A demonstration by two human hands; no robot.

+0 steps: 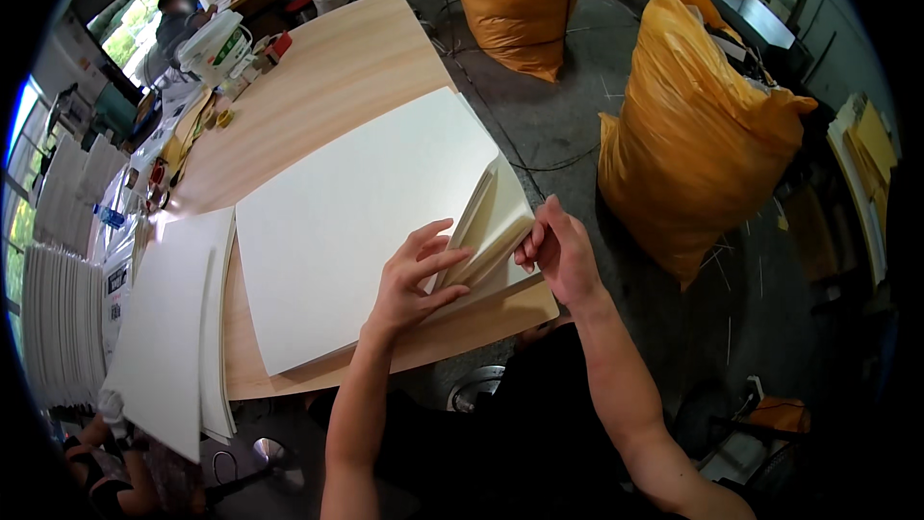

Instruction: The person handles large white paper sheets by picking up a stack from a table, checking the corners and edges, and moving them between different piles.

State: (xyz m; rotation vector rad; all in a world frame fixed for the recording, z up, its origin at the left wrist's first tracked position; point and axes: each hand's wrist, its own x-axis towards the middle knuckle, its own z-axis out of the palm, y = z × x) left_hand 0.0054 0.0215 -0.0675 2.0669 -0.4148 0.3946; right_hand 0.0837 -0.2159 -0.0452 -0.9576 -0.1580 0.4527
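A folded piece of white cardboard [500, 215] with a raised flap lies on the near right part of a large white board stack [356, 202] on the table. My left hand [412, 279] rests at the flap's left side, its fingers spread apart and bent a little, fingertips touching the cardboard. At the right edge of the cardboard is my right hand [566, 255], its fingers curled in against that edge and the index finger pointing up. The curled fingers partly hide the cardboard's corner.
White sheets [168, 318] overhang the wooden table's [337, 58] left end, by a tall board stack [63, 318]. A white bucket [214, 48] stands far left. Orange sacks [693, 125] stand on the floor to the right. Other people [178, 19] are farther back and at lower left.
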